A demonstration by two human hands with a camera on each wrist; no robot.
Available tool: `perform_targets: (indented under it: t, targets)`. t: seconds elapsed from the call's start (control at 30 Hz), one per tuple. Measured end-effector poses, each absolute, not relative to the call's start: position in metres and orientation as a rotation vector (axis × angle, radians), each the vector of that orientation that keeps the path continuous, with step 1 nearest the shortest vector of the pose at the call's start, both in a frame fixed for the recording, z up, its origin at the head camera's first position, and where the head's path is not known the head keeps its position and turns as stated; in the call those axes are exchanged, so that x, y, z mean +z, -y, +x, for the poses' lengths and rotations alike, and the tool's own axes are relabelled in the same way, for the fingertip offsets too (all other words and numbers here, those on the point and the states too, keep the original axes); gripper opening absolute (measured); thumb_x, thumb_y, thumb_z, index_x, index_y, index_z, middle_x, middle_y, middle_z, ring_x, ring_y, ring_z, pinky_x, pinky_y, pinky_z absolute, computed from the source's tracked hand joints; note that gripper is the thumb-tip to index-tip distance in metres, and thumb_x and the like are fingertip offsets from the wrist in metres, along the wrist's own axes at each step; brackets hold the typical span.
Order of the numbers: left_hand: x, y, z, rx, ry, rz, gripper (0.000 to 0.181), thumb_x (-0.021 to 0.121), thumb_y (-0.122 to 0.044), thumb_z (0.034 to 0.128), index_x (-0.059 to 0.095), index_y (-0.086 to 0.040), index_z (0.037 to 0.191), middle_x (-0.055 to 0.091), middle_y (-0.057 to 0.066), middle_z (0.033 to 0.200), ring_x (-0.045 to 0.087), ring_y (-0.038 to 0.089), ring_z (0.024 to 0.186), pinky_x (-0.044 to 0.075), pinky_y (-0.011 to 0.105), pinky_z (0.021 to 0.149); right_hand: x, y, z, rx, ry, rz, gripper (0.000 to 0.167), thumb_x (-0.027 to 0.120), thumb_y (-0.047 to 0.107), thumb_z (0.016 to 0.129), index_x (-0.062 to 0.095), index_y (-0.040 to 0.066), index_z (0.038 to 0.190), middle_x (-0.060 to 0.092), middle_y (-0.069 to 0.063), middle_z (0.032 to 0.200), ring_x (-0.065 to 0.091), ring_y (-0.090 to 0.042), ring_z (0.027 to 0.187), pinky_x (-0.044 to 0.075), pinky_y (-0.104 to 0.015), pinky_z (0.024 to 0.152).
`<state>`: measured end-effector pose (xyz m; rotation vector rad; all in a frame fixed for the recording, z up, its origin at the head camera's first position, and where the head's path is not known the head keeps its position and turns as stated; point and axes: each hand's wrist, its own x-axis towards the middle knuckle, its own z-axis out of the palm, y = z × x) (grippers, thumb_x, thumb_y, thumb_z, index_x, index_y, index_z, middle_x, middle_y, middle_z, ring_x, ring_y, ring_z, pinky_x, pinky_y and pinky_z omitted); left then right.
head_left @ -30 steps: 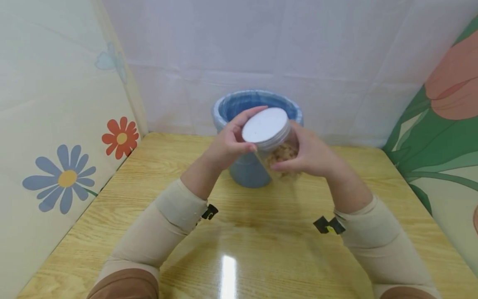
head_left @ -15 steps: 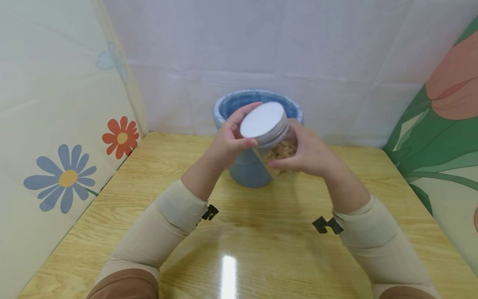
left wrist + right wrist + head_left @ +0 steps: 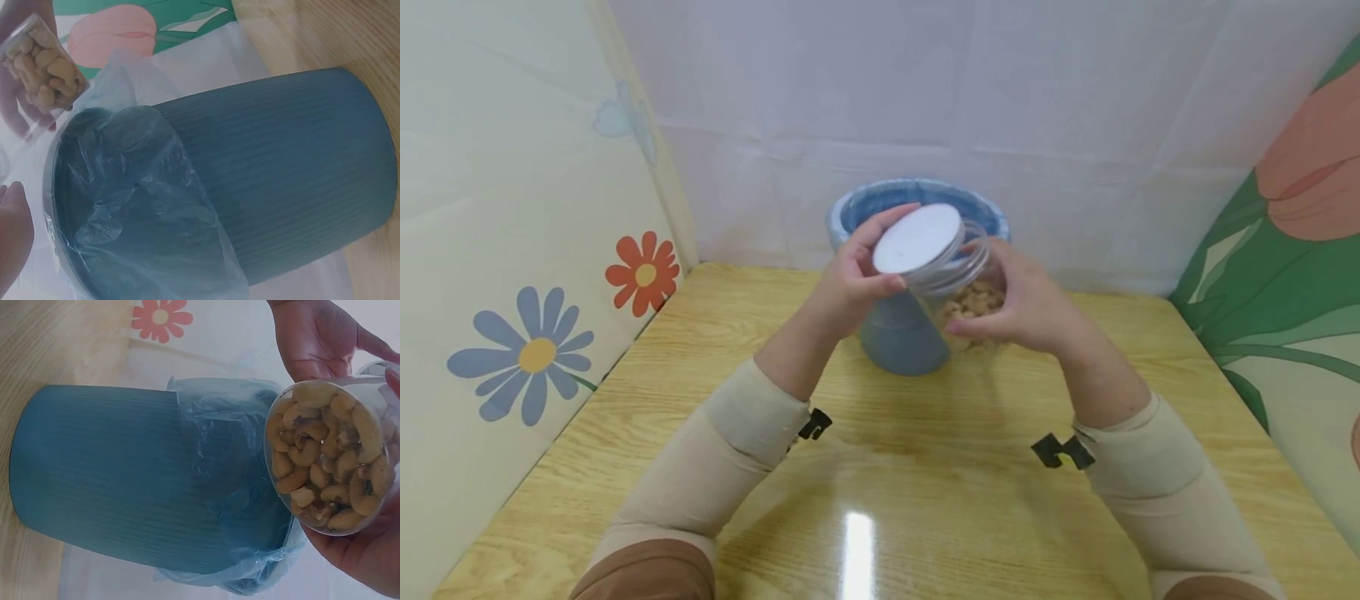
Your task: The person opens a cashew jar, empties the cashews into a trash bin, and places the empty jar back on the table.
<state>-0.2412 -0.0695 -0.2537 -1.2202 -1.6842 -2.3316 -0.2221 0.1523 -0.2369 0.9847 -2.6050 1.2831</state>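
Observation:
A clear plastic jar (image 3: 942,310) part-filled with cashews (image 3: 328,456) is tilted in front of the upper part of a blue bin (image 3: 904,346). My right hand (image 3: 1036,302) grips the jar around its side, thumb toward me. Between thumb and fingers, my left hand (image 3: 842,292) holds the round white lid (image 3: 917,238). Daylight shows between the lid's right edge and the jar's mouth, while their lower left edges overlap in the head view. In the right wrist view the jar's bottom faces the camera.
The bin has a translucent bag (image 3: 144,200) folded over its rim and stands on a wood-grain table (image 3: 925,500) near the white back wall (image 3: 865,83). Flower-printed panels stand left and right.
The lid has come off the jar's mouth on the right side and shifted left with my left hand. My right hand and the jar have barely moved.

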Motion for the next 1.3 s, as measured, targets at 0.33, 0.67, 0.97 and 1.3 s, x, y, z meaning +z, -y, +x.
perform_targets:
  t: [0.33, 0.67, 0.97, 1.3]
  targets:
    - [-0.26, 0.081, -0.239, -2.335, 1.776, -1.15, 0.112, 0.085, -0.043, 0.0541, 0.028, 0.007, 0.137, 0.038, 0.018, 0.132, 0.049, 0.018, 0.104, 0.048, 0.021, 0.083, -0.234, -0.169, -0.223, 1.258, 2.646, 0.801, 0.086, 0.086, 0.029, 0.06, 0.041, 0.008, 0.131, 0.051, -0.011, 0.127, 0.046, -0.028, 0.118, 0.036, -0.048, 0.1]
    - [-0.273, 0.087, -0.235, -2.306, 1.881, -1.193, 0.111, 0.084, -0.047, 0.0554, 0.03, 0.007, 0.137, 0.04, 0.019, 0.133, 0.048, 0.019, 0.107, 0.046, 0.024, 0.089, -0.231, -0.184, -0.226, 1.206, 2.718, 0.637, 0.092, 0.084, 0.039, 0.061, 0.036, 0.012, 0.135, 0.05, -0.01, 0.126, 0.048, -0.028, 0.111, 0.043, -0.05, 0.091]
    - [-0.285, 0.086, -0.231, -2.248, 2.002, -1.337, 0.106, 0.085, -0.036, 0.0575, 0.03, 0.007, 0.137, 0.037, 0.021, 0.136, 0.045, 0.025, 0.114, 0.047, 0.031, 0.091, -0.23, -0.192, -0.227, 1.268, 2.672, 0.614, 0.087, 0.083, 0.035, 0.063, 0.037, 0.01, 0.132, 0.052, -0.008, 0.118, 0.05, -0.024, 0.103, 0.047, -0.045, 0.087]
    - [-0.305, 0.079, -0.227, -1.862, 2.306, -1.518, 0.086, 0.079, 0.003, 0.0621, 0.037, -0.001, 0.137, 0.046, 0.014, 0.131, 0.049, 0.023, 0.115, 0.043, 0.036, 0.096, -0.228, -0.193, -0.225, 1.238, 2.677, 0.588, 0.088, 0.083, 0.037, 0.063, 0.035, 0.011, 0.133, 0.051, -0.009, 0.119, 0.05, -0.025, 0.104, 0.049, -0.045, 0.084]
